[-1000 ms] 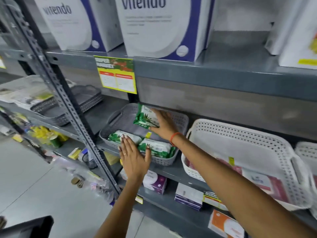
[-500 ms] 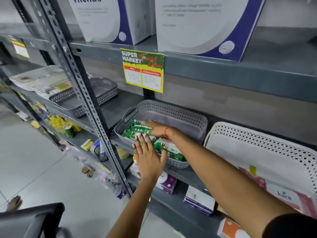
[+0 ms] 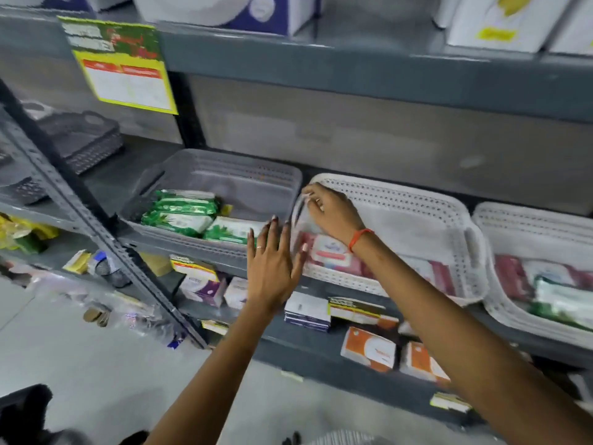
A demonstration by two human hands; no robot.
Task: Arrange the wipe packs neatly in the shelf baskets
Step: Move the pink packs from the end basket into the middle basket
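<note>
A grey basket [image 3: 224,168] on the middle shelf holds green wipe packs [image 3: 179,211], stacked at its left and front. Right of it a white basket [image 3: 417,200] holds pink wipe packs [image 3: 330,253] along its front. My right hand [image 3: 330,213] is over the white basket's left end, fingers curled at its left handle; whether they grip it is unclear. My left hand [image 3: 272,264] is flat and spread in front of the gap between the two baskets, holding nothing. A second white basket [image 3: 526,220] at far right holds pink and green packs.
A slanted metal upright [image 3: 96,226] crosses the left. A yellow-green price sign [image 3: 122,65] hangs from the upper shelf, which carries large white boxes [image 3: 494,24]. Small boxes [image 3: 369,348] lie on the lower shelf. Darker grey baskets [image 3: 90,139] sit further left.
Both hands have left the grey basket and moved right: my right hand to the white basket's left end, my left hand to the gap in front. The green packs lie in the grey basket.
</note>
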